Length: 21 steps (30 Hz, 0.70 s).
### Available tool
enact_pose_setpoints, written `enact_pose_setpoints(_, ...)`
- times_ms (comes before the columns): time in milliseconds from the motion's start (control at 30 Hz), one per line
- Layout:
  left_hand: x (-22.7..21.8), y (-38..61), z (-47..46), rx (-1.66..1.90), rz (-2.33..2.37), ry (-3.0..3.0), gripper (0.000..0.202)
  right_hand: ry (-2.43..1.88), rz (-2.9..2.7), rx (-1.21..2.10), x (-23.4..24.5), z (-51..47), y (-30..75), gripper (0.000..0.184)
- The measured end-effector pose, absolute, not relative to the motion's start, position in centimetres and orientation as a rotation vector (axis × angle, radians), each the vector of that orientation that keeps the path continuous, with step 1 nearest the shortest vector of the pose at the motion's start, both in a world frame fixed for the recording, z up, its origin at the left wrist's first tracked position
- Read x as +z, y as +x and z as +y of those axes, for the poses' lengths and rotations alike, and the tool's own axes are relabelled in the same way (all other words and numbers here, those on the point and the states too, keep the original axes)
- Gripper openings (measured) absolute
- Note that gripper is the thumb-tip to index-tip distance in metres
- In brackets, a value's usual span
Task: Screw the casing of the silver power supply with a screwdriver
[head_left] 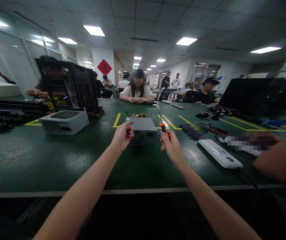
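A grey computer power supply (pixel 144 124) sits on the green table in front of me, its fan grille and socket facing me and a bundle of coloured wires behind it. My right hand (pixel 171 143) is closed around the orange-and-black handle of a screwdriver (pixel 163 127), whose thin shaft points up and away, just right of the power supply. At the power supply's left front corner is my left hand (pixel 124 134), fingers curled together. Whether it pinches something small, or touches the casing, I cannot tell.
Another power supply (pixel 65 121) stands at left, before an open black computer case (pixel 70 86). On the right lie a white oblong device (pixel 220 153) with a cable, and a co-worker's arm (pixel 280 160). A black monitor (pixel 248 100) stands behind. Yellow tape (pixel 170 121) marks the table; people sit beyond.
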<state>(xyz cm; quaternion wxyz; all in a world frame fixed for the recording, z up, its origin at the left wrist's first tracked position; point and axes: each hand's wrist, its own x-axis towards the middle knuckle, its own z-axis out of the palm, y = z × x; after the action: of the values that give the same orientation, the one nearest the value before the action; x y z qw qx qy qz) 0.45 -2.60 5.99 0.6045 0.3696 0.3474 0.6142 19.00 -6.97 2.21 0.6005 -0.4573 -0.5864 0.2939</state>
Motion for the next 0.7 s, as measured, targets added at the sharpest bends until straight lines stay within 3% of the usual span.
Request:
enact_pose_setpoints(100,5.9,1.5,-3.6,1.157,0.570,0.611,0.022,-1.134,-1.464,0.722,1.7,-11.9,18.3,0.030)
enact_pose_setpoints(267,5.1,2.1,-3.9,1.088,0.409,0.602,0.035,-1.274,-1.544,0.325,0.1,-16.6,17.2,0.022)
enact_pose_setpoints(700,4.8,2.7,-4.3,1.110,0.441,0.680,0.034,-1.316,-1.544,0.186,-0.9,-16.5,15.7,0.018)
